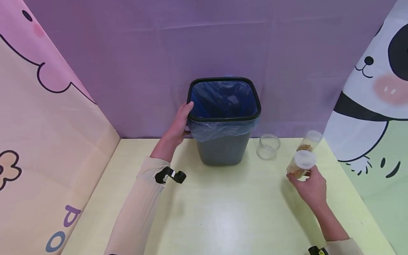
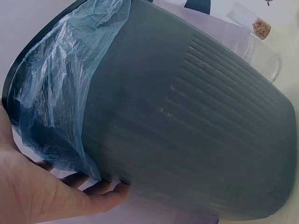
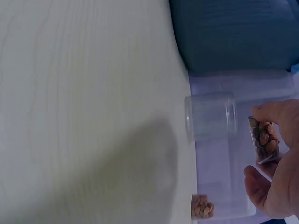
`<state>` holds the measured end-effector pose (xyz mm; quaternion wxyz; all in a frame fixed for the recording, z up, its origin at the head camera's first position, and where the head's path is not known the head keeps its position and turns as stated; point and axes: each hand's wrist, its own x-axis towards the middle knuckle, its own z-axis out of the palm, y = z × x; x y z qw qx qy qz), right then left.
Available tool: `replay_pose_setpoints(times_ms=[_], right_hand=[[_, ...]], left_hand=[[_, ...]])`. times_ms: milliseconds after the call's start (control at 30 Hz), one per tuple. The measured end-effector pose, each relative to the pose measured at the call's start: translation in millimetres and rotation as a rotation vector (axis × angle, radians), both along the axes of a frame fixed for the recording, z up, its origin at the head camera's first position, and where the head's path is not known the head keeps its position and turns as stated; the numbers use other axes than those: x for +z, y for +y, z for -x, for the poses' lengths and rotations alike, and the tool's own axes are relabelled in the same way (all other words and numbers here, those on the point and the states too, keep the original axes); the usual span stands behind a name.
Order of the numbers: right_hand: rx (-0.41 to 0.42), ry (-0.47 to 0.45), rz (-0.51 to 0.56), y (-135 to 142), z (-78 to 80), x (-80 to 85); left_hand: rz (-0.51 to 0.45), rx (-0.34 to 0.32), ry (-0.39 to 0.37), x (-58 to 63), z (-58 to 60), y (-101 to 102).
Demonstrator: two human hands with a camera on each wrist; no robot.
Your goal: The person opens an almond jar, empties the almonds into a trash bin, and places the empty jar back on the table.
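My left hand [image 1: 176, 124] grips the left side of a grey trash bin [image 1: 223, 150], thumb at its black rim and fingers against the outside wall. A blue plastic liner [image 2: 60, 84] is folded over the rim. The bin stands upright at the back of the table. My right hand [image 1: 310, 187] holds a clear jar [image 1: 299, 166] with a whitish lid and brown nut-like pieces [image 3: 265, 140] in its bottom, raised above the tabletop. Just behind it stands a similar jar [image 1: 310, 139], also with brown pieces at the bottom.
A transparent, empty jar [image 1: 267, 147] stands between the bin and the filled jars. Behind the pale table [image 1: 223, 212] hangs a purple backdrop [image 1: 143, 71]. Printed cartoon sheets flank it at left and right.
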<state>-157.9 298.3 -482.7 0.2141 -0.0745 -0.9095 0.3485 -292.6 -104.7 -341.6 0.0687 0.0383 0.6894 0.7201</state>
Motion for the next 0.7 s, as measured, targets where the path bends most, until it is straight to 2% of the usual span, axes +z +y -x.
replay_pose_setpoints(times_ms=[367, 700], right_hand=[[0.027, 0.065, 0.003, -25.3, -2.2, 3.5], [0.096, 0.146, -0.004, -44.7, -9.9, 11.7]], left_hand=[[0.005, 0.029, -0.012, 1.5, -3.9, -3.5], [0.009, 0.05, -0.028, 2.9, -3.9, -1.8]])
